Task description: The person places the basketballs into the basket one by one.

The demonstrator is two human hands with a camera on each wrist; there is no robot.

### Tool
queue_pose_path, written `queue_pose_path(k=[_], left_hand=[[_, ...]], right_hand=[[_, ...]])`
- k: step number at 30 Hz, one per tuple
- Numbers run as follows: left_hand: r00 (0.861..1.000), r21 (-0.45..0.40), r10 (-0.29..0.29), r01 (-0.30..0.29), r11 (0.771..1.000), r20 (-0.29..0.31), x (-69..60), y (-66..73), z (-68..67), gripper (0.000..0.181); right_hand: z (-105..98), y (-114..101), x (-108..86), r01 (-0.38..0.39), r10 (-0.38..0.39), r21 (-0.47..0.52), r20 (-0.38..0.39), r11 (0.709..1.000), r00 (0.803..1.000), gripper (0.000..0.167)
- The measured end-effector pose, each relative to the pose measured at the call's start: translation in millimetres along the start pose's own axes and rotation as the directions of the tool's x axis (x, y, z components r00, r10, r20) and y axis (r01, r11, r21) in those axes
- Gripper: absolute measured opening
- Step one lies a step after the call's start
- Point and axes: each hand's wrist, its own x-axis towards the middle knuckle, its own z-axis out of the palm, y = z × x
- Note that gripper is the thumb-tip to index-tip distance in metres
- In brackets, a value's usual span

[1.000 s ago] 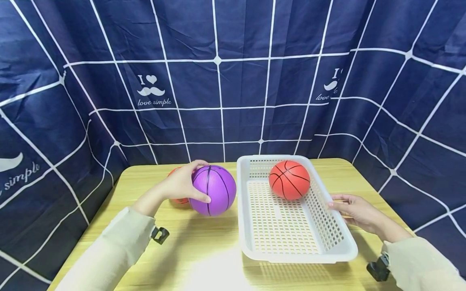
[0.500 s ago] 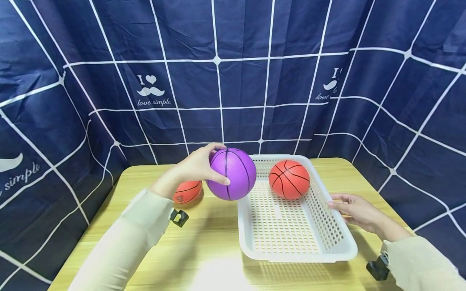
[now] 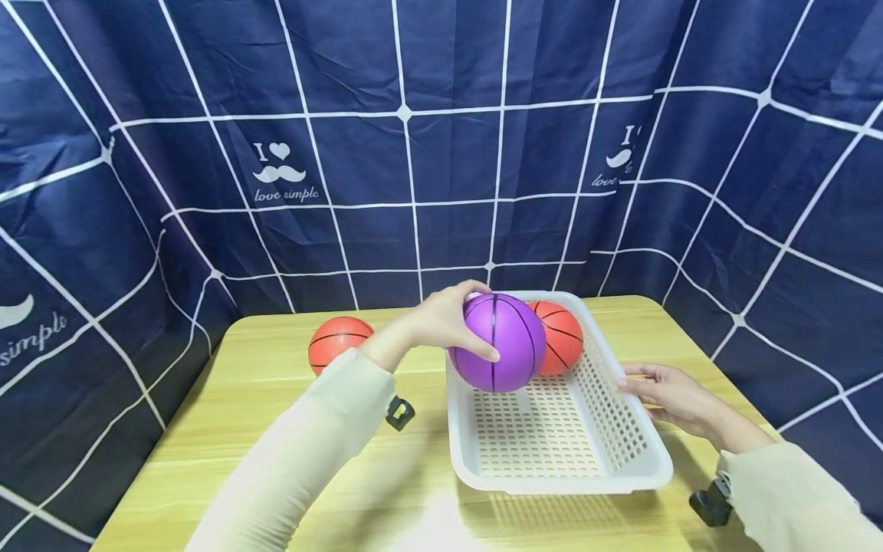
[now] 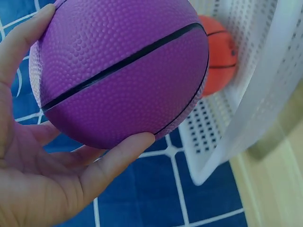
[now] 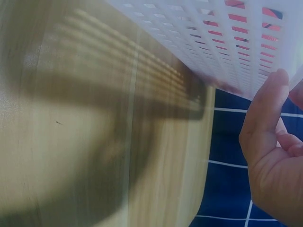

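Observation:
My left hand point(image 3: 448, 316) grips a purple mini basketball point(image 3: 502, 345) from its left side, thumb in front and fingers behind. The ball is above the left part of a white plastic basket point(image 3: 559, 484). In the left wrist view, the thumb and fingers spread round the purple ball point(image 4: 123, 75). Inside the basket, a red mini basketball point(image 3: 562, 341) is partly hidden behind the purple one. At the basket's right rim, my right hand point(image 3: 672, 395) holds the edge. The right wrist view has its thumb point(image 5: 267, 109) against the perforated wall.
Another red mini basketball point(image 3: 338, 341) lies on the wooden table point(image 3: 276, 399) to the left, partly covered by my left forearm. A dark blue curtain with white lines point(image 3: 359, 153) encloses the back and sides of the table.
My left hand has lifted the purple ball and carried it right, from beside the left red ball to above the basket. The right hand has stayed at the basket's rim.

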Motion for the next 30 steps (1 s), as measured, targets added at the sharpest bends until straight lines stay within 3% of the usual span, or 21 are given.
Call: queue_pose_path(k=[13,22,30], left_hand=[[0.992,0.080,0.051,-0.060,0.995,0.114,29.9,16.7,54.6,0.091],[0.977,0.147,0.032,-0.064,0.987,0.209,38.5,34.6,83.9,0.093],[0.964,0.252,0.011,-0.081,0.964,0.266,41.9,44.8,104.7,0.092]], right_hand=[[1.4,0.1,1.6,-0.009,0.008,-0.013,-0.034,1.000,0.999,0.056],[1.6,0.0,-0.9,-0.003,0.003,0.017,-0.020,1.000,1.000,0.054],[3.2,-1.2,-1.2,-0.013,0.014,0.016,-0.043,1.000,0.999,0.052]])
